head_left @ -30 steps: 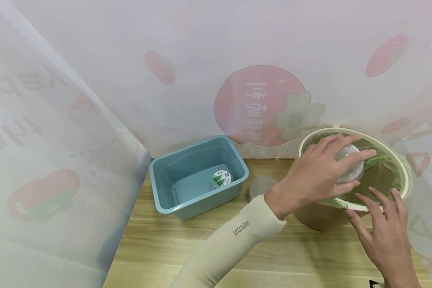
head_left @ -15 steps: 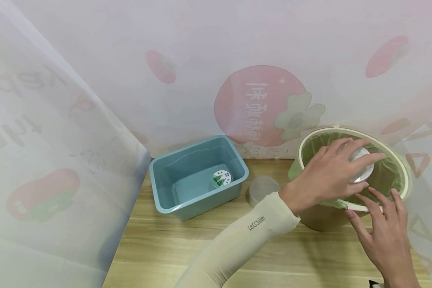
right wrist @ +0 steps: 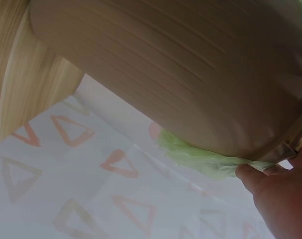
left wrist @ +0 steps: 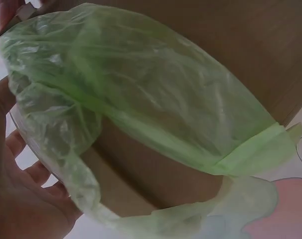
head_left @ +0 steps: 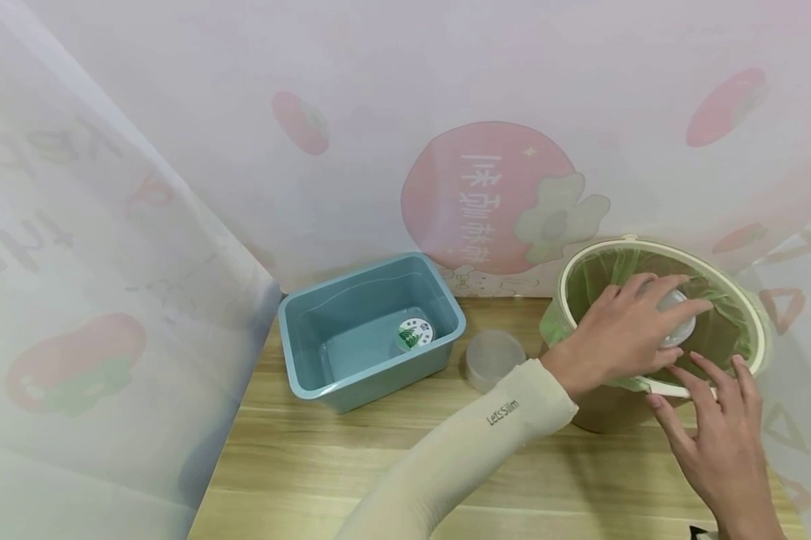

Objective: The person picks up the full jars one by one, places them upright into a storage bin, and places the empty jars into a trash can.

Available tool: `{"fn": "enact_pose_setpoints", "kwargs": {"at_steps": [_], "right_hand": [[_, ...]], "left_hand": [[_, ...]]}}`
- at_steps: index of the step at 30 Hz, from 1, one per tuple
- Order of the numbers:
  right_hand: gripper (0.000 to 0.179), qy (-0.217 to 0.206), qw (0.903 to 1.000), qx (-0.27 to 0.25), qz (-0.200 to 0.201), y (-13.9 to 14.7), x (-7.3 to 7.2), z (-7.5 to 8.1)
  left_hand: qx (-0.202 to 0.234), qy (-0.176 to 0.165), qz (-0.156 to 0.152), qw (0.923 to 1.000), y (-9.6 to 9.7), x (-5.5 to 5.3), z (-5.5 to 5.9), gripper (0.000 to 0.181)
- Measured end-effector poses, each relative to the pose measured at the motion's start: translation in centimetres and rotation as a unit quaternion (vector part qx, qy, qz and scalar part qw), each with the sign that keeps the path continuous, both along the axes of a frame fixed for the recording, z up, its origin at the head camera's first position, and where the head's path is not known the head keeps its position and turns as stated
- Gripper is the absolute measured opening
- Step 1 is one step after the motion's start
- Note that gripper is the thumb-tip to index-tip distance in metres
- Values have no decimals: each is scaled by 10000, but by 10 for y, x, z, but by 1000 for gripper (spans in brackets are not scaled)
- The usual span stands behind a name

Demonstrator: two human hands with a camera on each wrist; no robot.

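Observation:
My left hand (head_left: 624, 326) reaches over the brown trash bin (head_left: 601, 412) and holds a clear round plastic tub (head_left: 677, 321) within the bin's mouth. Fingers and thumb spread round the tub's sides and hide part of it. Cannot tell whether the tub contains anything. A thin green garbage bag (left wrist: 156, 94) lines the bin and folds out over its cream rim (head_left: 756, 322). At the near right of that rim, my right hand (head_left: 722, 435) grips the edge, thumb outside on the bag and fingertips over the top.
On the wooden table (head_left: 297, 465), a blue rectangular basin (head_left: 371, 296) stands left of the bin. Inside it is a round tub with a green-and-white label (head_left: 416, 334). A frosted round tub (head_left: 494, 358) sits between basin and bin. Printed sheets (head_left: 351, 202) wall the back and sides.
My left hand has moved right with the clear tub, further over the bin's mouth. The frosted tub on the table shows more fully. My right hand has stayed on the rim.

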State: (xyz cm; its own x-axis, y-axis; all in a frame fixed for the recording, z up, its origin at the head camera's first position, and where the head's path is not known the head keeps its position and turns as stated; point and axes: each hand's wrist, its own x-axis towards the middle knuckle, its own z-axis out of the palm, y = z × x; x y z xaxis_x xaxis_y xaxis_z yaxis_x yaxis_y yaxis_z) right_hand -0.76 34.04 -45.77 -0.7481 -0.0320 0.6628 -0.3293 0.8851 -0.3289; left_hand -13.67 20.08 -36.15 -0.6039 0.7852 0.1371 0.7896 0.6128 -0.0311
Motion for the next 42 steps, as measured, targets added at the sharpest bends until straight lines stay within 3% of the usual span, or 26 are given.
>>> {"fn": "enact_pose_setpoints", "kwargs": {"at_steps": [4, 12, 19, 26, 36, 42], "right_hand": [[89, 127, 9999, 23, -19, 0, -2, 0], [94, -104, 9999, -82, -109, 1, 1, -2], [94, -129, 9998, -144, -106, 1, 2, -3], [94, -35, 9998, -148, -95, 1, 1, -4], [91, -141, 9997, -151, -90, -3, 1, -1], [90, -10, 9999, -125, -58, -3, 0, 0]], "left_hand": [[-205, 60, 74, 9997, 6, -1, -4, 74], [-606, -551, 375, 9959, 14, -7, -9, 76], [-623, -427, 366, 9965, 13, -7, -15, 77], [-706, -676, 481, 9940, 9, -10, -17, 64], [-456, -767, 601, 9942, -8, -16, -12, 52], [-250, -595, 548, 9964, -28, -18, -7, 51]]}}
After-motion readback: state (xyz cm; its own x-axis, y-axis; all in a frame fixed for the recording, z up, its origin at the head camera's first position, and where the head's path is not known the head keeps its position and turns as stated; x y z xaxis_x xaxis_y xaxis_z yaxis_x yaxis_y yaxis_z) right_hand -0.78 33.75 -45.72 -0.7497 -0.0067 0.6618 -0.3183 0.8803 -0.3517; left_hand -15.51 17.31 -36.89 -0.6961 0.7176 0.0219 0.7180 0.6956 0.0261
